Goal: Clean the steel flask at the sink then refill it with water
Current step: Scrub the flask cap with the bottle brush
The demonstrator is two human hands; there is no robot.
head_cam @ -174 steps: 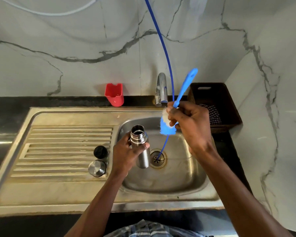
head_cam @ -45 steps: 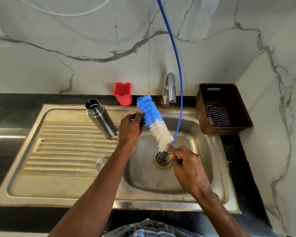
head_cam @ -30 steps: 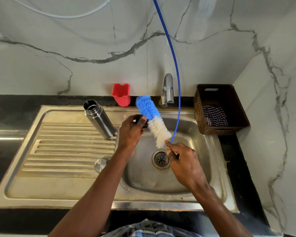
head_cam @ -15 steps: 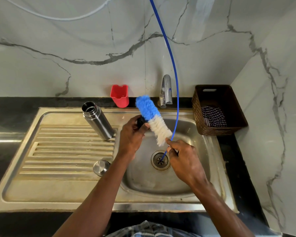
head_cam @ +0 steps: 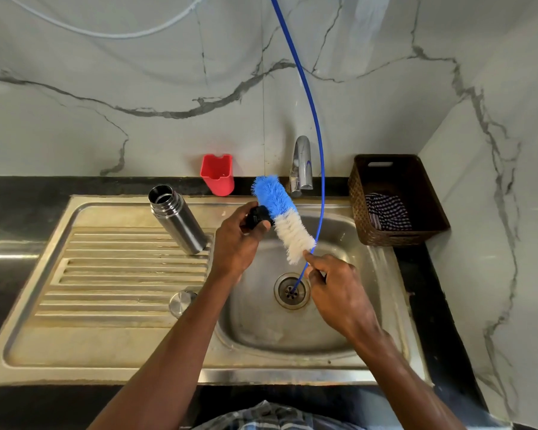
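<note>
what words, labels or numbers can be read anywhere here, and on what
None can be read.
flask: bare steel, no label showing.
red cup: plain.
black cap in the left hand: faint marks, too blurred to read.
tap: a blue mark, no letters.
basket and cloth: no text.

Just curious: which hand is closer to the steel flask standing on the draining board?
Left. The left hand is just right of the flask, holding a black cap; the right hand is farther right, over the sink.

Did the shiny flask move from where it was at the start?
Yes. The steel flask left the left hand over the basin and now stands on the drainboard, left of the tap.
</note>
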